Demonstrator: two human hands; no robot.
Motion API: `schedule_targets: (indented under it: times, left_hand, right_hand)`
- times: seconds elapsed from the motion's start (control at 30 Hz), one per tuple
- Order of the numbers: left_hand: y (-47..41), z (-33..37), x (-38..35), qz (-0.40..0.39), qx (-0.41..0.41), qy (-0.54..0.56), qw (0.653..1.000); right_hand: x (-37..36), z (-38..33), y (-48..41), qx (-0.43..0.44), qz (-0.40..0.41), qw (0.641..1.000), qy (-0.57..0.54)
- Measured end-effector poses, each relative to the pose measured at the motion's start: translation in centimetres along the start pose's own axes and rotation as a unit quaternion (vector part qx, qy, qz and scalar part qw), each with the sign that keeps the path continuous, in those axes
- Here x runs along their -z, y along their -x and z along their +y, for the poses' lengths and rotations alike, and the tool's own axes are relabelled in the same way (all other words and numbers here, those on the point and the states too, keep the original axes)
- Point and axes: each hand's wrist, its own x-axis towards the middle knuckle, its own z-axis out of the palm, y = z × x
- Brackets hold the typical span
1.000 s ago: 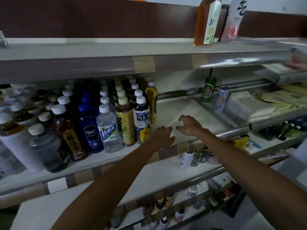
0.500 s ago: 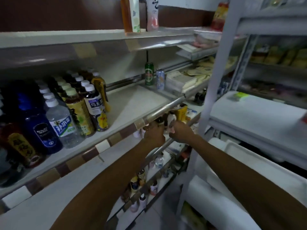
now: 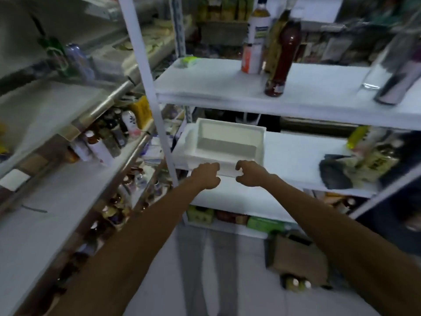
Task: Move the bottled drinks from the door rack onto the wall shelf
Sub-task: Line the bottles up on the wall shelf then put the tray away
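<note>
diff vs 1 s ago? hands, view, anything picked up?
View swung right, from the wall shelf with its bottles to the white rack. Both hands left the shelf's front edge: left hand and right hand now sit at the near rim of an empty white bin, grip unclear. Unchanged: no bottle in either hand.
</note>
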Motion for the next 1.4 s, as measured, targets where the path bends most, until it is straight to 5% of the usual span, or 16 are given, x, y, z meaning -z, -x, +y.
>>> schedule_targets:
  times: [0.6, 1.03, 1.4]
  left_hand:
    - [6.1, 20.6, -24.5, -0.274, -0.177, -0.078, 0.942]
    - [3.3, 24.7, -39.6, -0.304, -0.054, -0.035, 0.951]
    - [-2.1, 14.2, -68.1, -0.362, 0.076, 0.054, 0.928]
  right_hand:
    - [-12.8, 25.8, 29.1, -0.313, -0.032, 0.943, -0.110]
    - [-21.6, 41.6, 30.0, -0.351, -0.102, 0.910, -0.195]
    - [-50.0, 51.2, 20.7, -0.384, -0.137, 0.887, -0.216]
